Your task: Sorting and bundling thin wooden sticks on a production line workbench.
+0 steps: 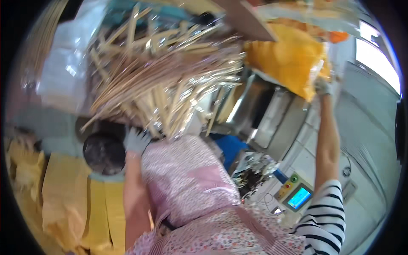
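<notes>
My right hand, in a pale glove, reaches far out at the right. Its fingers are closed on the edge of a yellow-orange plastic sack. At the near edge of a large heap of chopstick-like wooden sticks in clear wrappers is my left hand, also gloved, with dark fingertips. Its fingers look apart and nothing shows in them, though blur softens the detail. Beside that hand stands a round dark stool seat.
Yellow sacks stand at the lower left. To the right are a steel machine and a control panel with a lit screen and buttons. Crumpled clear wrappers hang near the machine. A brown flat edge juts in at the top.
</notes>
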The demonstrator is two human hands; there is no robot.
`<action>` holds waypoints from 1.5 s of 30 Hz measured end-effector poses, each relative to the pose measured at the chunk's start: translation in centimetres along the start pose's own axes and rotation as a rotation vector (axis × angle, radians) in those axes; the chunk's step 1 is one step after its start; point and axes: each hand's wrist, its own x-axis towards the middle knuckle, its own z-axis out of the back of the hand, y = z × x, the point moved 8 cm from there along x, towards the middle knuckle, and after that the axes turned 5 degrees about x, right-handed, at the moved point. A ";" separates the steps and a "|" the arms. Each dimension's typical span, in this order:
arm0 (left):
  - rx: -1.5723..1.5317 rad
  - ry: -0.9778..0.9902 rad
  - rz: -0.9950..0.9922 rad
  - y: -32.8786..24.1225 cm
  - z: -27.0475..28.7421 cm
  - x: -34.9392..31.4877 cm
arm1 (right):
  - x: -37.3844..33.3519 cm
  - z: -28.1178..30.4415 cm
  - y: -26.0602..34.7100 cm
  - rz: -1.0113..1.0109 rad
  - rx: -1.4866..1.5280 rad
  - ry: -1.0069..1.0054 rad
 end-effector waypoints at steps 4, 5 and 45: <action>0.251 -0.226 -0.178 -1.4 5.4 1.3 | 2.5 6.9 1.8 -1.650 0.535 -1.049; 0.346 -0.260 -0.230 -2.1 5.5 1.3 | 6.0 7.8 3.6 -1.524 0.492 -1.041; 1.498 0.410 -0.786 4.0 -27.2 -35.8 | 21.8 19.2 17.3 -0.688 1.935 -1.736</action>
